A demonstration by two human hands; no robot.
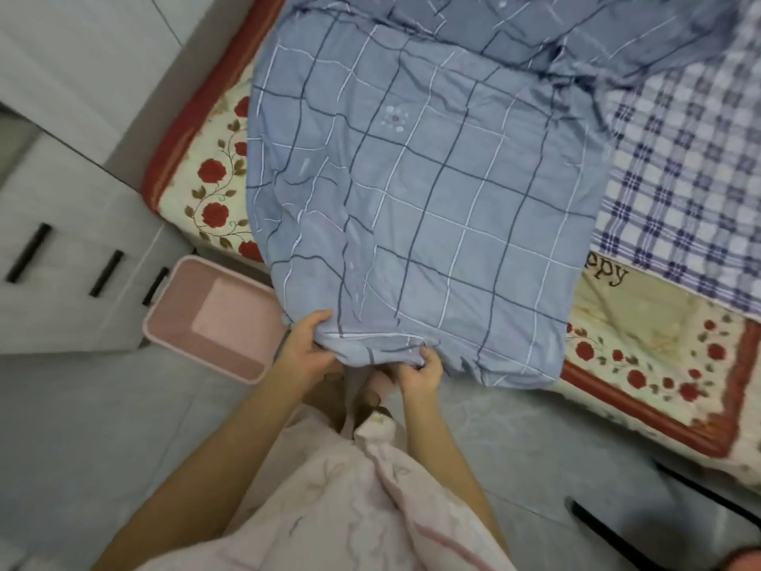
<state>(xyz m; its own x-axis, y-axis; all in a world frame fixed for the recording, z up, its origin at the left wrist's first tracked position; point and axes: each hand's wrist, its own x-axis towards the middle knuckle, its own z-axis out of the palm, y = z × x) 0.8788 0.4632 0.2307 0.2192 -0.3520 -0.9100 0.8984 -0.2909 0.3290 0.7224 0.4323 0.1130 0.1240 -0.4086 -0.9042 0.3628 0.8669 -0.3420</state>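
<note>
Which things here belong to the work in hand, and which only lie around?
In the job: blue checked cover, its near edge gripped by the left hand and the right hand.

Lying about: pink bin, white drawers, purple checked sheet, rose quilt.

A pale pink garment (329, 500) is worn, seen at the lower centre of the frame. It is printed with faint leaf outlines and crossed by a darker pink stripe (444, 544). The forearms (214, 459), left hand (306, 348) and right hand (420, 372) are left uncovered.

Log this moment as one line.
left hand: grips blue checked cover edge | right hand: grips same edge | cover: spread over bed
</note>
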